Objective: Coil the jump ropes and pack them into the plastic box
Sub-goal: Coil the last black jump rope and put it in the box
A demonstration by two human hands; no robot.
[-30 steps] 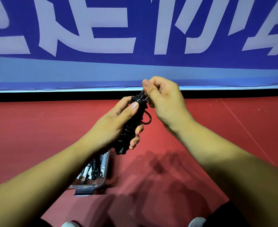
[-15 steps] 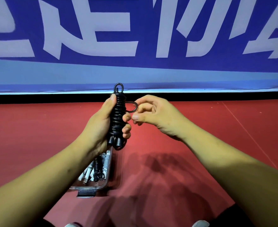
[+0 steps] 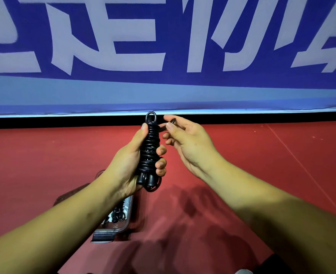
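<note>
banner: blue sheet with big white characters is filling the whole back, standing along the far edge of the floor
floor: red court surface is running under everything, arm shadows are falling on it
plastic box: clear box is sitting on the floor low left, mostly hidden under the left forearm, only the near rim and latch are showing
packed ropes: white and black coiled bundles are already lying inside the box
left hand: thumb and fingers are wrapping round the black bundle, holding it upright in the air, above the box and beyond it
right hand: thumb and forefinger are pinching the cord's free end just beside the top of the bundle, the other fingers are curling loosely
black jump rope: cord is sitting in tight turns round the two handles, whose ends are poking out below the left hand
free end: short bight is running from the top turns into the right-hand pinch
top loop: small ring is sticking up above the coil
step: reads as finishing the coil, locking off the last bit of cord; packing this one not yet done
next: calling for tucking the end under a turn or through the ring while the left hand is clamping hard, or the turns are likely to spring loose; then lowering the bundle into the box beside the others
</note>
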